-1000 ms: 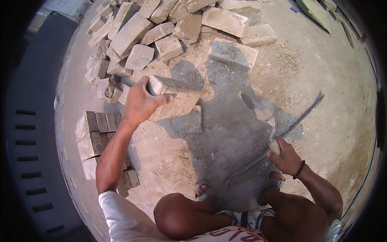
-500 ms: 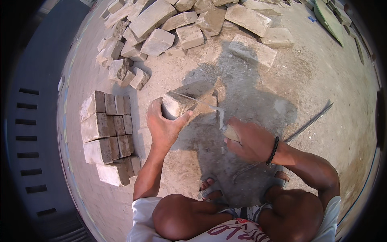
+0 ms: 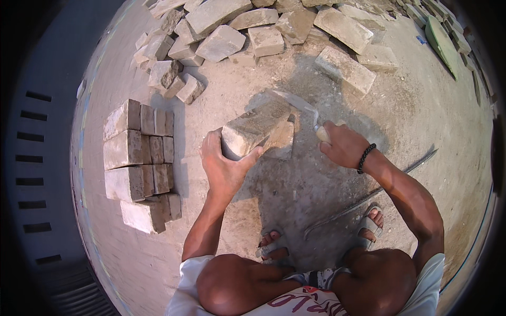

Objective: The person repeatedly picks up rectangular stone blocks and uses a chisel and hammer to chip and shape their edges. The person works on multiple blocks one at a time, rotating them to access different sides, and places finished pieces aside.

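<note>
My left hand (image 3: pixel 226 163) grips the near end of a rough, mortar-crusted brick (image 3: pixel 258 126), thumb on its right side and fingers on its left. The brick is tilted, its far end pointing away to the right. Beneath it, partly covered, another flat brick (image 3: pixel 282 145) lies on the ground. My right hand (image 3: pixel 343 145) is closed round the pale handle of a trowel (image 3: pixel 298 101). The trowel's thin metal blade reaches left to the far end of the held brick; whether it touches the brick I cannot tell.
A neat stack of bricks (image 3: pixel 125 152) stands on the left. Beyond my hands a loose heap of bricks (image 3: pixel 266 41) spreads across the ground. A dark bent rod (image 3: pixel 385 187) lies to the right, past my feet. A green curved object (image 3: pixel 440 46) rests at the far right.
The trowel has swung away from the brick's near end to its far end, and my right hand has moved farther off. My left hand keeps its hold on the brick. The view has shifted slightly.
</note>
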Available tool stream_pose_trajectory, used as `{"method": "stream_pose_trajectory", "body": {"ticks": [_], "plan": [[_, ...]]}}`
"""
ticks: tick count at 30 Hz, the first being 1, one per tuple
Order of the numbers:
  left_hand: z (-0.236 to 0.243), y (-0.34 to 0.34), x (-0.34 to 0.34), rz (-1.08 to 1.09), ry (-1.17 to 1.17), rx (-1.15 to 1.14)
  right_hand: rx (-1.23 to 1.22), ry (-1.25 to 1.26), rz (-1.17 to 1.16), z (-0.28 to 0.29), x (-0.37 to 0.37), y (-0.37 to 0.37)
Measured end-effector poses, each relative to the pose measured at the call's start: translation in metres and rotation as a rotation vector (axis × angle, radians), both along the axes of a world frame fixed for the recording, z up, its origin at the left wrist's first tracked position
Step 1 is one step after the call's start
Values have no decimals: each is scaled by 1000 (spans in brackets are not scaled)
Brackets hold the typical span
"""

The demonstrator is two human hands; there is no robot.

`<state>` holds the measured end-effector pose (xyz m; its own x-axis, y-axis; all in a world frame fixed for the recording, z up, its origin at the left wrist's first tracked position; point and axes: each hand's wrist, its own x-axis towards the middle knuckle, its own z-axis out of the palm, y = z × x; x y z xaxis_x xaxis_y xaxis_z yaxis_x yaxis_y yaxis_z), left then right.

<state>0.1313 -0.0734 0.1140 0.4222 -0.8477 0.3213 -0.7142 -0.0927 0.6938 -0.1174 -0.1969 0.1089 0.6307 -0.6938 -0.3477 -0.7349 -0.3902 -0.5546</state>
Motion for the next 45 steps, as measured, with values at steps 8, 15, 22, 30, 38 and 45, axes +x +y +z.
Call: {"method": "stream_pose_trajectory", "body": {"ticks": [8, 15, 22, 30, 38, 45], "plan": [[-6, 10, 3, -39, 19, -21, -28, -100, 61, -9, 5, 22], [-11, 22, 5, -2, -28, 15, -108, -230, 310, 45, 26, 55], [-14, 31, 8, 17, -24, 35, 25, -32, 78, 8, 15, 5], [-12, 24, 7, 39, 121, 0, -13, -161, 155, 21, 33, 20], [-9, 27, -5, 28, -8, 13, -37, -129, -1, -30, 4, -3], [-18, 32, -4, 16, -25, 6, -34, -65, 69, -33, 2, 3]]}}
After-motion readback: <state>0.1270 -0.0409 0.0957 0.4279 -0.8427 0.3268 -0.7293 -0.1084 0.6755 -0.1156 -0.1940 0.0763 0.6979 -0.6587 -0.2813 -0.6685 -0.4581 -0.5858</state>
